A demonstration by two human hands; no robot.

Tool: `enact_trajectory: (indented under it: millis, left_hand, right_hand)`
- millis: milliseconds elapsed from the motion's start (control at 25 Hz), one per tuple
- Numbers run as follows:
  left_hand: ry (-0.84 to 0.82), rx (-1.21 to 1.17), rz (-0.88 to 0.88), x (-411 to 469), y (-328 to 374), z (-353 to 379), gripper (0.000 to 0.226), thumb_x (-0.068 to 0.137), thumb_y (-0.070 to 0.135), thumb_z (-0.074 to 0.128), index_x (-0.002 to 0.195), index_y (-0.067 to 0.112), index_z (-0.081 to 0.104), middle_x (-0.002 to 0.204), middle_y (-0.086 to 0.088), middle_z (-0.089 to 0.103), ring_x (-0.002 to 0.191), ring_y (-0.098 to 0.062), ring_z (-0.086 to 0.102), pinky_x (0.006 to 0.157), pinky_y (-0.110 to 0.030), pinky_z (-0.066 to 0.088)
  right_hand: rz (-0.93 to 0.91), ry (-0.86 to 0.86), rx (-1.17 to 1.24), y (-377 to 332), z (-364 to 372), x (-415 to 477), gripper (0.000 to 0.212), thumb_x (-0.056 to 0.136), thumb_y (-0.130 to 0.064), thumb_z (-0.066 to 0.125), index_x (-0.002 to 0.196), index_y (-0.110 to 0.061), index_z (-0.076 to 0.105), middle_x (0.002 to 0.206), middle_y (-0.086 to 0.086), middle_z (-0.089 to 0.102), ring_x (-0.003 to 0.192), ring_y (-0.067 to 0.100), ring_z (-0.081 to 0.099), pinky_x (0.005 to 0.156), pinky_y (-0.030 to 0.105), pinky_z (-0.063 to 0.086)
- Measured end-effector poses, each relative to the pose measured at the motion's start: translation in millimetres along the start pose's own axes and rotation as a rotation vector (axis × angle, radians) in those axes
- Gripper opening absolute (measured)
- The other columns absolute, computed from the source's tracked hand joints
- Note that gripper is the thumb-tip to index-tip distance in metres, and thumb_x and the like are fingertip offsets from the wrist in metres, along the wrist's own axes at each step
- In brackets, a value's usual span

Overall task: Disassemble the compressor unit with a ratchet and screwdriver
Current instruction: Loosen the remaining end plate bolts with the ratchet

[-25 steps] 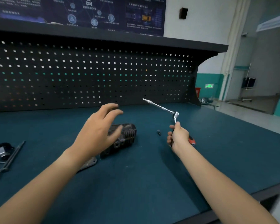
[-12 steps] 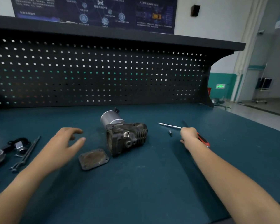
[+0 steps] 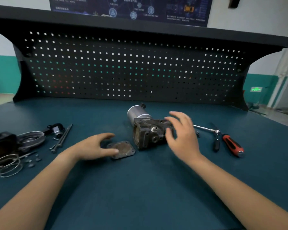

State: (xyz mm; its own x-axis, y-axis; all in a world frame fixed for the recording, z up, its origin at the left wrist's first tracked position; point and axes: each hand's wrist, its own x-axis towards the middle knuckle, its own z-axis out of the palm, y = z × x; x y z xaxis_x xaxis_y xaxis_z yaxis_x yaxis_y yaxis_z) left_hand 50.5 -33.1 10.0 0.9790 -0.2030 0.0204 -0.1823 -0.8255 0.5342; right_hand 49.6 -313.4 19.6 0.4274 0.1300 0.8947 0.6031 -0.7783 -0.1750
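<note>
Head view: left hand (image 3: pixel 93 146) open at plate (image 3: pixel 123 149), right hand (image 3: pixel 181 130) open over compressor (image 3: pixel 148 131), neither gripping. Risk: nudged unsteadied, compressor may roll, scattering bolt (image 3: pixel 197 133) beside ratchet (image 3: pixel 204 128).

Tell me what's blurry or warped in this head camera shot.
Head view: the right hand is smeared by motion blur in front of the compressor. The left hand and cover plate read sharper. The wide lens bows the shelf and pegboard into curves. The lighting is soft and even, with only faint shadows under the forearms and no strong glare.
</note>
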Motion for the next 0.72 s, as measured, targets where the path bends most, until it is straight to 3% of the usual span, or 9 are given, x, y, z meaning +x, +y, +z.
enact_trajectory:
  millis: [80,200,320,440,520,640,720]
  left_hand:
    - [-0.130,0.070,0.067,0,6,7,0.087,0.072,0.048,0.075,0.143,0.024,0.032,0.137,0.014,0.038,0.129,-0.004,0.037,0.106,-0.017,0.026]
    - [0.014,0.159,0.143,0,8,11,0.070,0.071,0.046,0.076,0.133,0.027,0.048,0.124,0.014,0.054,0.105,0.001,0.048,0.086,-0.009,0.034]
    - [0.128,0.099,0.144,-1,8,10,0.040,0.076,0.045,0.071,0.112,0.029,0.066,0.095,0.009,0.065,0.087,-0.004,0.056,0.068,-0.005,0.034]
    - [0.190,-0.209,0.046,-2,9,1,0.007,0.080,0.043,0.068,0.082,0.037,0.071,0.083,0.017,0.069,0.082,0.002,0.061,0.071,-0.010,0.041]
    - [0.195,-0.359,-0.016,-3,10,-3,0.014,0.083,0.043,0.064,0.073,0.035,0.070,0.074,0.015,0.067,0.072,0.000,0.058,0.067,-0.014,0.043]
    - [0.163,-0.514,-0.149,-3,13,-3,0.031,0.087,0.049,0.055,0.082,0.022,0.070,0.077,-0.001,0.066,0.074,-0.012,0.058,0.071,-0.024,0.044]
    - [0.117,-0.731,-0.256,-4,14,-7,0.040,0.089,0.053,0.048,0.090,0.017,0.067,0.084,-0.006,0.069,0.075,-0.017,0.063,0.070,-0.025,0.048]
  right_hand:
    - [-0.192,-0.028,0.120,-36,7,0,0.023,0.077,-0.001,0.059,0.099,0.003,0.068,0.107,0.017,0.064,0.103,0.022,0.054,0.094,0.030,0.041]
    - [-0.333,-0.110,0.189,-72,18,-8,0.020,0.079,-0.004,0.059,0.095,0.001,0.069,0.099,0.013,0.067,0.092,0.025,0.063,0.084,0.032,0.049]
    - [-0.114,-0.256,0.342,-86,28,-16,0.016,0.079,-0.003,0.061,0.092,-0.002,0.069,0.087,0.009,0.068,0.079,0.021,0.063,0.077,0.028,0.049]
    - [0.295,-0.549,0.426,-89,38,-21,0.014,0.082,-0.012,0.061,0.090,-0.012,0.072,0.082,-0.001,0.069,0.070,0.008,0.059,0.073,0.022,0.046]
    - [0.326,-0.669,0.309,-88,50,-23,0.017,0.082,-0.020,0.061,0.093,-0.014,0.072,0.088,-0.002,0.071,0.080,0.011,0.061,0.076,0.022,0.046]
    - [0.255,-0.737,0.136,-92,62,-18,0.027,0.082,-0.036,0.062,0.094,-0.013,0.068,0.098,0.005,0.065,0.093,0.021,0.058,0.073,0.025,0.040]
    - [0.243,-0.768,0.129,-95,69,-15,0.027,0.084,-0.038,0.061,0.096,-0.015,0.069,0.100,0.007,0.063,0.096,0.024,0.056,0.073,0.026,0.038]
